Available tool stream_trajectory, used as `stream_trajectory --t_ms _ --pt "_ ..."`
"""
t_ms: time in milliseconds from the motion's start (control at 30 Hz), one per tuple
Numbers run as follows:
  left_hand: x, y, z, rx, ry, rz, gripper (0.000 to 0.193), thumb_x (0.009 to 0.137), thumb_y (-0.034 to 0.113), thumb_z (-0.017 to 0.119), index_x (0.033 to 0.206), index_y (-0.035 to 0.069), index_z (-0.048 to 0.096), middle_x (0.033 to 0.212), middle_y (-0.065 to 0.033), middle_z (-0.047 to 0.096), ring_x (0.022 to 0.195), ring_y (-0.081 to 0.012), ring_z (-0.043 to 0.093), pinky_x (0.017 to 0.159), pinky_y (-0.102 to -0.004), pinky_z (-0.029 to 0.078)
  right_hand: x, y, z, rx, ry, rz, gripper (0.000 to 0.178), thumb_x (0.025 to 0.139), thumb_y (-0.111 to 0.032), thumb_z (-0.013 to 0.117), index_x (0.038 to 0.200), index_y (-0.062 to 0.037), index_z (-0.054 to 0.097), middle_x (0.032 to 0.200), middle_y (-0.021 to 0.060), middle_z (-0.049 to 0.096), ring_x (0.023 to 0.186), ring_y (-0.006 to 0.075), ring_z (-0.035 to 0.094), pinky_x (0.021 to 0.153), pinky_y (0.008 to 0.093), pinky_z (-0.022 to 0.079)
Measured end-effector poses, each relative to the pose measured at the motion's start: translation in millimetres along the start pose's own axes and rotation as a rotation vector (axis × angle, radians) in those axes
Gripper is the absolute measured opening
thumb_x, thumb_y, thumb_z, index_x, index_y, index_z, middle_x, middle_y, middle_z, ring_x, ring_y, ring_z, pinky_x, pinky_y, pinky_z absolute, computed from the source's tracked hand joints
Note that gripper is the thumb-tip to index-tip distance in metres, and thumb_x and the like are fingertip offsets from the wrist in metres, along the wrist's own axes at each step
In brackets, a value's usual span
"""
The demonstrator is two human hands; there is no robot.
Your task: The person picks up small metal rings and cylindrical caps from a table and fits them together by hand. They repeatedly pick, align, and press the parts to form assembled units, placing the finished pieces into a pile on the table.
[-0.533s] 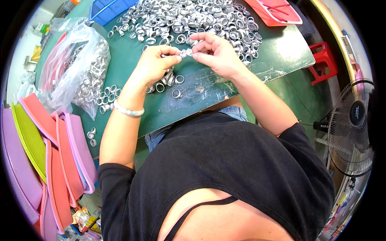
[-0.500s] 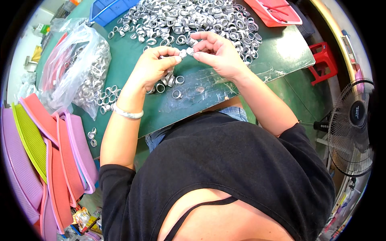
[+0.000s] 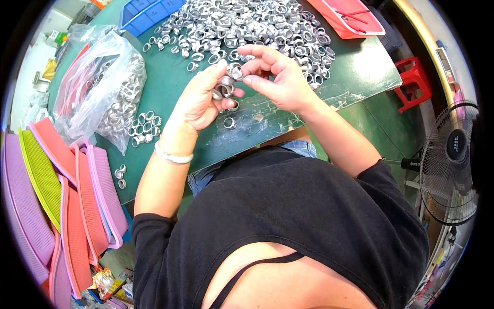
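Note:
My left hand (image 3: 201, 98) is turned palm inward and closed around several silver metal rings (image 3: 224, 88). At its fingertips, my right hand (image 3: 275, 77) pinches one metal ring (image 3: 235, 71) between thumb and forefinger, touching the others; its remaining fingers are curled. Beyond both hands spreads a large pile of similar metal rings (image 3: 252, 26). A single ring (image 3: 229, 123) lies on the table just below the left fingers. To the left, a small cluster of rings (image 3: 145, 126) sits by the left wrist.
A clear plastic bag (image 3: 98, 87) of rings lies on the green table (image 3: 360, 72). A blue bin (image 3: 146, 14) and a red tray (image 3: 355, 32) holding red-handled tools stand at the back. Stacked coloured baskets (image 3: 77, 201) are at left; a fan (image 3: 453, 159) and red stool (image 3: 413, 85) at right.
My left hand has rolled from a fingertip pinch to a palm-inward hold, showing the rings in it. Both hands have come slightly closer to me.

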State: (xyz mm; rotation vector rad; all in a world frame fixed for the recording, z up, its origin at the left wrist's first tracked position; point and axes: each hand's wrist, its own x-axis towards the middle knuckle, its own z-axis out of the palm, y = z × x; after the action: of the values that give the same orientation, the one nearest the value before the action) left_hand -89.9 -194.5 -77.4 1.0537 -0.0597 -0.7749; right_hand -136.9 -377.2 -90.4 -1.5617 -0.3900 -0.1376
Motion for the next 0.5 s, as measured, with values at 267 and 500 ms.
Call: stream_trajectory --t_ms 267,500 --pt "9 -13 -13 -0.343 -0.031 -0.025 0.013 0.085 0.015 0.057 0.092 0.005 0.055 0.087 -0.0110 0.061 0.069 -0.0202 0.059 0.050 -0.0235 0.047 1 3 -3 0.335 0.002 0.028 0.055 0.081 0.003 0.059 0.131 -0.0020 0.037 0.103 0.0101 0.061 0.089 0.0144 0.059 0.078 0.0279 0.048" --pt "2 -13 -13 -0.395 -0.099 0.008 0.011 0.085 0.019 0.056 0.086 0.008 0.054 0.083 -0.0117 0.061 0.069 -0.0230 0.060 0.050 -0.0277 0.047 2 7 -6 0.536 -0.007 0.005 0.065 0.079 0.004 0.062 0.135 -0.0050 0.030 0.120 0.0145 0.053 0.098 0.0164 0.055 0.084 0.0285 0.047"
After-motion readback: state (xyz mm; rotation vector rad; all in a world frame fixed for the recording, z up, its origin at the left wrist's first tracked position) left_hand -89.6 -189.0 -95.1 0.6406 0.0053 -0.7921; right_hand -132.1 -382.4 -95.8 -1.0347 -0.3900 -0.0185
